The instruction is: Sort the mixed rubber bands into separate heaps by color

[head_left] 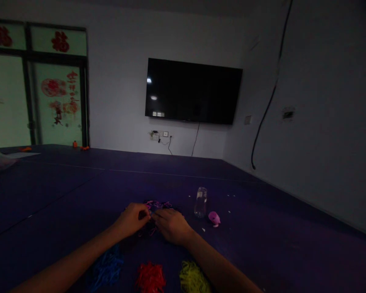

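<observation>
My left hand (134, 218) is closed in a pinch, thumb against fingertips, over a small pile of thin pink and dark loops (154, 203). From the other side my right hand (172, 224) meets it, its fingers bent together and the tips almost touching the left fingertips. A tiny bluish bit shows between the two hands, too small and dark to name. More loops lie under and around the fingers. Right of my right hand stands a clear bottle without a lid (200, 202), and beside it lies a pink cap (214, 218).
Blue shreds (106, 266), red shreds (151, 277) and yellow-green shreds (194, 277) lie in heaps near me on the purple surface (280, 244). White scraps (203, 230) are scattered around the bottle. Orange objects (84, 148) sit far left; a television (192, 91) hangs on the wall.
</observation>
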A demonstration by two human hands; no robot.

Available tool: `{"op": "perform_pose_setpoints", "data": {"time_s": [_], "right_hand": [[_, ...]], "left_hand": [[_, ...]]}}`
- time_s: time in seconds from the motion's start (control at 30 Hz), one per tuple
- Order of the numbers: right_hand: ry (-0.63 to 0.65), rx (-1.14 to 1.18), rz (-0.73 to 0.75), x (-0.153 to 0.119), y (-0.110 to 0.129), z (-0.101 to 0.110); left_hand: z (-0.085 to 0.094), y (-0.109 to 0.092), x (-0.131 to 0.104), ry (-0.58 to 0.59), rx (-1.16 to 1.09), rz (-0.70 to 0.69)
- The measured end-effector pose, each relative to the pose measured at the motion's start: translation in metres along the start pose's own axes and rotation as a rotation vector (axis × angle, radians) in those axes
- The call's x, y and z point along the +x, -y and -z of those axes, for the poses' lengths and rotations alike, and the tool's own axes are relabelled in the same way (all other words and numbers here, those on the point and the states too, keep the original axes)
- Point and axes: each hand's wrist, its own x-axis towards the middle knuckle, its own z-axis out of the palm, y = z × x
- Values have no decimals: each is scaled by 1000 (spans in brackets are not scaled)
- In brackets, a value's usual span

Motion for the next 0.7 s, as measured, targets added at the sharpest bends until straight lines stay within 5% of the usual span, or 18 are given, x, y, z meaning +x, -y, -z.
{"op": "perform_pose_setpoints", "data": {"time_s": [0.53, 0.7], "right_hand": [[30, -21, 66, 1, 3, 3], [-51, 19, 25, -3, 3, 0]], "left_hand": [[3, -13, -4, -75, 91, 3], [27, -11, -3, 87, 151, -35]]}}
